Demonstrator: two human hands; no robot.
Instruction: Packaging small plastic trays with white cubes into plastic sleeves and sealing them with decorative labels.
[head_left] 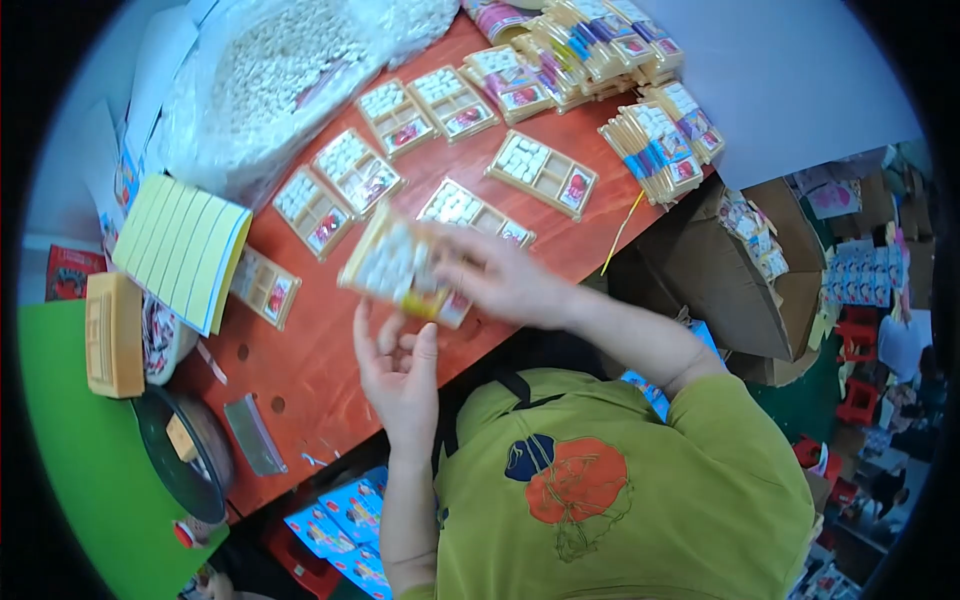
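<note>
Right hand (pixel 485 272): gripping one compartment tray (pixel 388 262)
Left hand (pixel 397 375): half-open, perhaps touching
Loose trays (pixel 543 172): seven
Tabletop (pixel 325 355): edge under my left wrist (pixel 411 442), room leftward

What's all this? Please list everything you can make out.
Held tray: one, beige, in right hand
Loose trays: about seven, beige, on table
Stacked trays: many, beige, table's far right
Table: one, orange-red, centre
Bag: one, clear, white pieces inside, upper left
Card: one, yellow, left
Box: one, beige, left
Bowl: one, white, beside box
Basin: one, dark, below box
Surface: one, green, left
Carton: one, brown, right
Packs: several, blue, beside table
Stools: several, red, far right
Shirt: one, olive, on person
Right hand: one, gripping held tray
Left hand: one, below held tray
</note>
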